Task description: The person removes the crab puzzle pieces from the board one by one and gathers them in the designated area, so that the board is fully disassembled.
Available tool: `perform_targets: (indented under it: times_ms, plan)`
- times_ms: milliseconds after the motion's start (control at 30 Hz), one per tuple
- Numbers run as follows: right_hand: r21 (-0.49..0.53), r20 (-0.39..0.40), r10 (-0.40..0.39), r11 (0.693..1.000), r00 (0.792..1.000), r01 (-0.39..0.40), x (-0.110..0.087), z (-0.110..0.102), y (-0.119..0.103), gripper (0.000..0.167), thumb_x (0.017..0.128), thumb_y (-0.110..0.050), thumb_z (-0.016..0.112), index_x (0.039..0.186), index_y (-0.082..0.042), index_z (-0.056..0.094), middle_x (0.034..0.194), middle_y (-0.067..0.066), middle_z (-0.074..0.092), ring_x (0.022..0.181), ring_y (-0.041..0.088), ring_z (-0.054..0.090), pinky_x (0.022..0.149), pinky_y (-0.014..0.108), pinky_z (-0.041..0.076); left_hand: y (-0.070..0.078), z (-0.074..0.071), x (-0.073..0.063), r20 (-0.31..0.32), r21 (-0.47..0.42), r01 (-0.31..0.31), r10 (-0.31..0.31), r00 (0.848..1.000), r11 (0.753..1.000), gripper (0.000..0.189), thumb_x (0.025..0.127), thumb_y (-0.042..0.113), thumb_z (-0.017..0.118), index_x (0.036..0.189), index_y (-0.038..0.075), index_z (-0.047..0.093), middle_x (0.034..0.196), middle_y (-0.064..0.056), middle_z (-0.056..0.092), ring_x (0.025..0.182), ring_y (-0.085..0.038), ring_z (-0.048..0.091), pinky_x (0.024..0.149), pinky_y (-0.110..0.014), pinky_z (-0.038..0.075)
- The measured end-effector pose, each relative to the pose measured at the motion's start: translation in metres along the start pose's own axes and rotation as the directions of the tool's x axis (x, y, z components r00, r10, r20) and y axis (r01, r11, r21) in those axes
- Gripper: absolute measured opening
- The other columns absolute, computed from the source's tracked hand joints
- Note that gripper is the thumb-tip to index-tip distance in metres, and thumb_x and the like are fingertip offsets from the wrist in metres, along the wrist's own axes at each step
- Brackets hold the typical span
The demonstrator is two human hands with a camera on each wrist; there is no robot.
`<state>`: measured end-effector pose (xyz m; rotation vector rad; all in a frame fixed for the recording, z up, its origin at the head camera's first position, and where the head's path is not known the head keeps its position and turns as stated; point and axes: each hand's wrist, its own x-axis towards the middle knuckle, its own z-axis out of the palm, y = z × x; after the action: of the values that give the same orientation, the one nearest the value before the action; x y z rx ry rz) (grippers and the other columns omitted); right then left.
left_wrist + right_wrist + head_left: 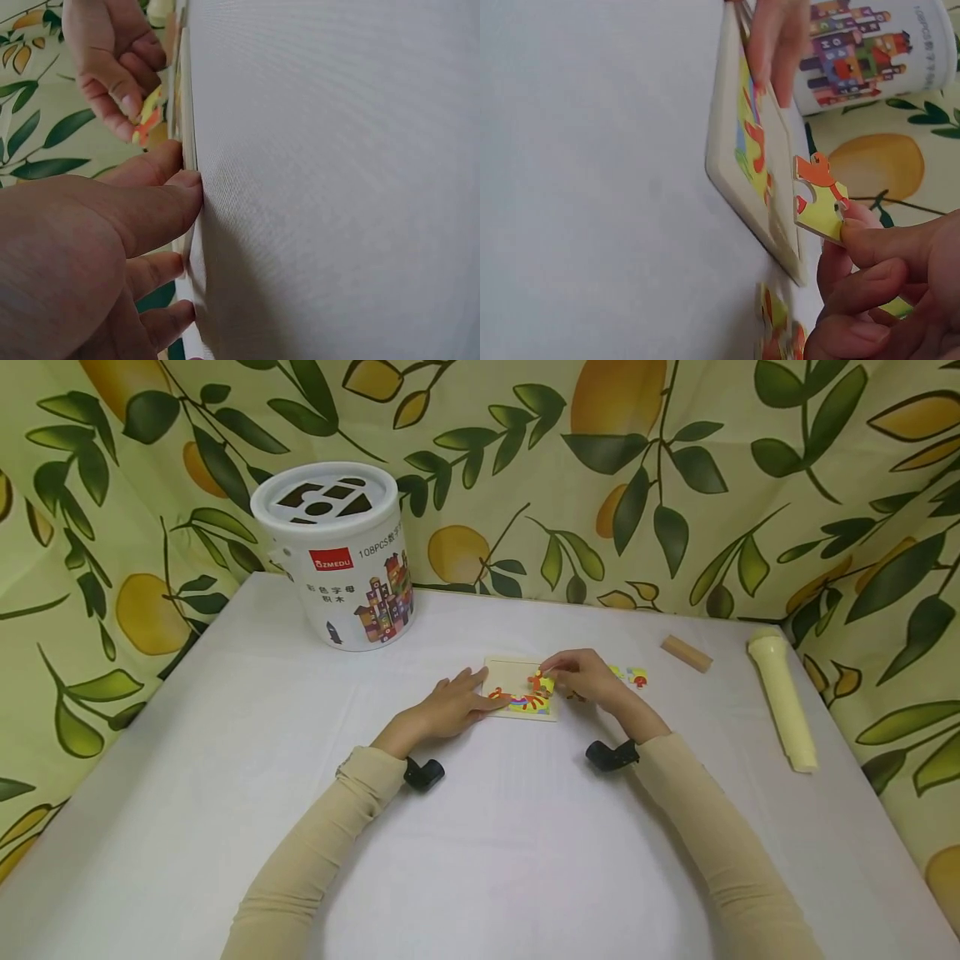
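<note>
A small wooden puzzle board [510, 672] lies flat on the table, its front strip filled with orange, yellow and rainbow-coloured pieces. My left hand [448, 705] rests at the board's left side with fingers spread, thumb over the filled strip. In the left wrist view the fingertips [185, 180] press along the board's edge. Over the board's right part, my right hand [588, 677] pinches a yellow-and-orange jigsaw piece [821, 199] between thumb and fingers, tilted up above the frame. More loose puzzle pieces [772, 319] lie beside the board, partly hidden by the right hand.
A white lidded bucket [337, 560] with shape holes stands at the back left. Right of the hands lie loose pieces [638, 677], a brown wooden block [686, 653] and a cream-coloured stick [783, 702]. A fruit-patterned cloth [480, 485] hangs behind the table.
</note>
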<state>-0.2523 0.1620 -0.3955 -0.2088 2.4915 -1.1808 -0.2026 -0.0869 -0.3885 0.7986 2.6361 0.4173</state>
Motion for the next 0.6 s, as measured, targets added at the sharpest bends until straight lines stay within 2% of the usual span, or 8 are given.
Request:
perform_targets:
  times_ms: [67, 167, 333, 467, 600]
  plan:
    - [0.005, -0.002, 0.025, 1.0, 1.0, -0.025, -0.003, -0.006, 0.005, 0.022, 0.094, -0.017, 0.052, 0.111, -0.012, 0.064, 0.106, 0.009, 0.06, 0.07, 0.018, 0.045, 0.055, 0.022, 0.037, 0.0, 0.0, 0.0, -0.002, 0.015, -0.008, 0.008, 1.0, 1.0, 0.039, 0.098, 0.023, 0.042, 0.136, 0.035, 0.043, 0.153, -0.016, 0.013, 0.141, -0.039, 0.01, 0.11, -0.058, 0.016]
    - [0.003, -0.012, 0.052, 0.999, 0.999, -0.052, -0.011, -0.02, 0.016, 0.024, 0.093, -0.019, 0.053, 0.114, -0.011, 0.063, 0.109, 0.011, 0.06, 0.078, 0.019, 0.049, 0.059, 0.022, 0.041, 0.001, 0.0, 0.001, -0.006, 0.017, -0.019, 0.019, 1.0, 1.0, 0.04, 0.098, 0.023, 0.043, 0.136, 0.035, 0.043, 0.153, -0.016, 0.013, 0.141, -0.039, 0.01, 0.109, -0.058, 0.016]
    - [-0.003, -0.077, 0.075, 0.997, 0.994, -0.075, -0.033, -0.051, 0.043, 0.029, 0.094, -0.02, 0.052, 0.118, -0.005, 0.059, 0.118, 0.015, 0.057, 0.09, 0.02, 0.049, 0.069, 0.024, 0.045, 0.002, 0.001, 0.001, -0.02, -0.003, -0.033, 0.033, 0.999, 0.999, 0.039, 0.098, 0.023, 0.043, 0.136, 0.034, 0.043, 0.153, -0.017, 0.014, 0.141, -0.039, 0.009, 0.109, -0.06, 0.014]
    - [-0.007, -0.113, 0.106, 0.994, 0.988, -0.107, -0.049, -0.071, 0.064, 0.034, 0.094, -0.021, 0.052, 0.121, -0.002, 0.058, 0.119, 0.014, 0.056, 0.089, 0.018, 0.044, 0.07, 0.024, 0.042, 0.0, 0.001, 0.001, -0.026, 0.002, -0.024, 0.024, 0.999, 1.0, 0.04, 0.098, 0.022, 0.044, 0.135, 0.034, 0.044, 0.153, -0.017, 0.015, 0.14, -0.04, 0.01, 0.109, -0.059, 0.016]
    - [-0.009, -0.092, 0.141, 0.99, 0.986, -0.143, -0.059, -0.08, 0.08, 0.036, 0.094, -0.019, 0.052, 0.123, 0.001, 0.056, 0.127, 0.018, 0.053, 0.101, 0.022, 0.044, 0.077, 0.025, 0.038, -0.001, 0.002, 0.001, -0.027, -0.008, -0.022, 0.022, 0.999, 1.0, 0.04, 0.097, 0.022, 0.045, 0.135, 0.033, 0.045, 0.153, -0.018, 0.015, 0.14, -0.04, 0.01, 0.109, -0.06, 0.015]
